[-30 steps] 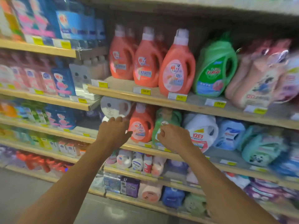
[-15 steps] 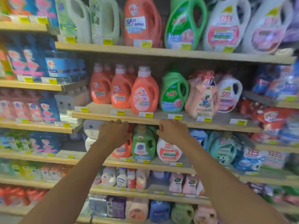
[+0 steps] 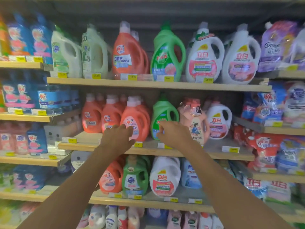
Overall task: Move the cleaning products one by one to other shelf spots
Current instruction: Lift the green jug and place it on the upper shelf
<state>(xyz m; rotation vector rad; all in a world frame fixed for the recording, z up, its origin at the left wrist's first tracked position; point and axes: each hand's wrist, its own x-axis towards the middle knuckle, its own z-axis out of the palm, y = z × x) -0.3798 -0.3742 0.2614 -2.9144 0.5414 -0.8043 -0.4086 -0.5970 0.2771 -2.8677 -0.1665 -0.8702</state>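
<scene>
Detergent jugs fill wooden store shelves. On the middle shelf (image 3: pixel 214 154) stand three orange jugs, the front one (image 3: pixel 138 116) nearest me, then a green jug (image 3: pixel 165 111), a pink refill pouch (image 3: pixel 194 123) and a white jug (image 3: pixel 219 119). My left hand (image 3: pixel 118 136) reaches up in front of the front orange jug, fingers loosely spread, holding nothing. My right hand (image 3: pixel 173 133) is raised in front of the green jug's lower part, fingers bent, also holding nothing. Whether either hand touches a jug is unclear.
The top shelf (image 3: pixel 148 84) carries pale green, orange, green and white jugs. Below the hands stand an orange jug (image 3: pixel 110 177), a green one (image 3: pixel 135 177) and a white one (image 3: pixel 165 177). Blue pouches fill the left bay, purple and red bags the right.
My view has tilted upward, bringing the top shelf into sight. Both hands have risen from the lower shelf's bottles to the middle shelf's orange and green jugs.
</scene>
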